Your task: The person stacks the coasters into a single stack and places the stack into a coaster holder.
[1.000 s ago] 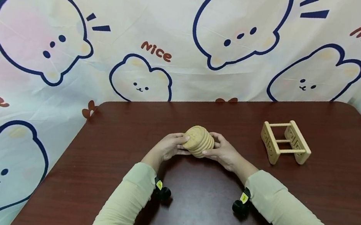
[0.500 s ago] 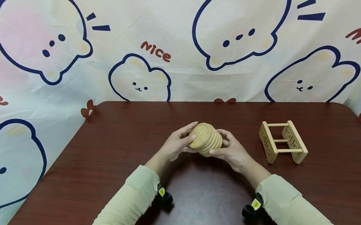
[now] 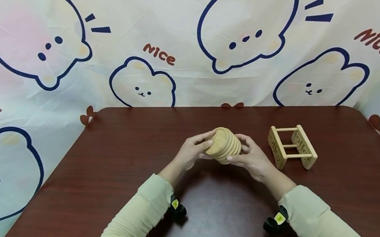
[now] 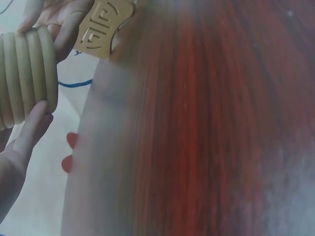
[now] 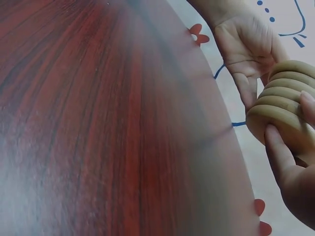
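Observation:
Both hands hold a stack of several round wooden coasters over the table, its discs on edge and its flat face turned toward the left. At that face, the left hand grips with its thumb in front and fingers behind. The right hand grips the opposite end, its thumb low on the near edge. In the left wrist view the pale coasters sit side by side between the two hands. To the right stands a wooden coaster rack with carved side panels joined by thin rods, nothing in it.
The dark reddish-brown table has rounded back corners. Behind it hangs a pale cloth printed with cartoon bears. A small black camera is strapped at the left wrist and another black camera at the right.
Both hands have carried the coaster stack to the right and slightly away, nearer the rack. The grip looks the same. The head view has shifted a little to the right.

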